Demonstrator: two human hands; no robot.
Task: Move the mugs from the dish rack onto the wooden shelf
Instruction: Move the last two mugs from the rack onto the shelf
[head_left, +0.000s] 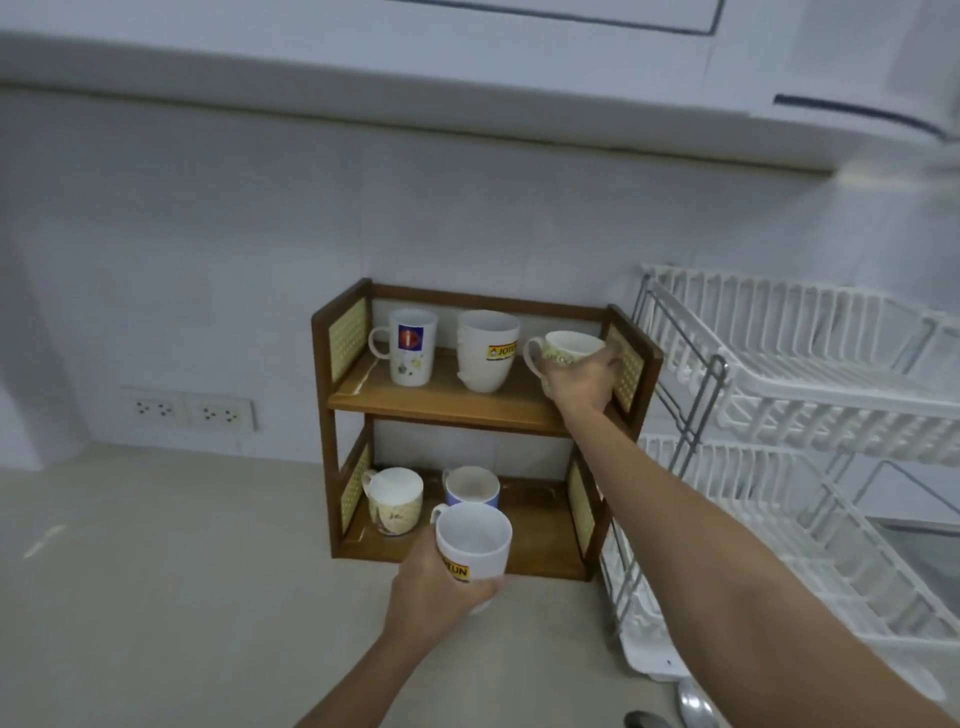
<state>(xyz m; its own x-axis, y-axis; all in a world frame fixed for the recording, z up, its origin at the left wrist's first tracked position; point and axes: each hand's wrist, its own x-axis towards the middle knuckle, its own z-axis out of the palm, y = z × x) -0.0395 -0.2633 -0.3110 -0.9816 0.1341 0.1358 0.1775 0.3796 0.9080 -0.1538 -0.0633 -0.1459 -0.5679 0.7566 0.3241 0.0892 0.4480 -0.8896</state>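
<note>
A two-level wooden shelf (447, 402) stands on the counter against the wall. My right hand (582, 382) grips a cream mug (566, 349) at the right end of the upper level. My left hand (441, 590) holds a white Jotun mug (475, 540) in front of the lower level. On the upper level stand a white mug with a blue print (410, 345) and two stacked white Jotun mugs (485, 351). The lower level holds a patterned beige mug (395, 501) and a blue mug (471, 486). The white dish rack (810, 395) stands to the right; no mugs are visible in it.
Wall sockets (189, 411) sit low on the tiled wall to the left. Spoons (693, 701) lie on the counter near the rack's drip tray (649, 660). A white cabinet hangs overhead. Beige counter (171, 587) stretches to the left and front.
</note>
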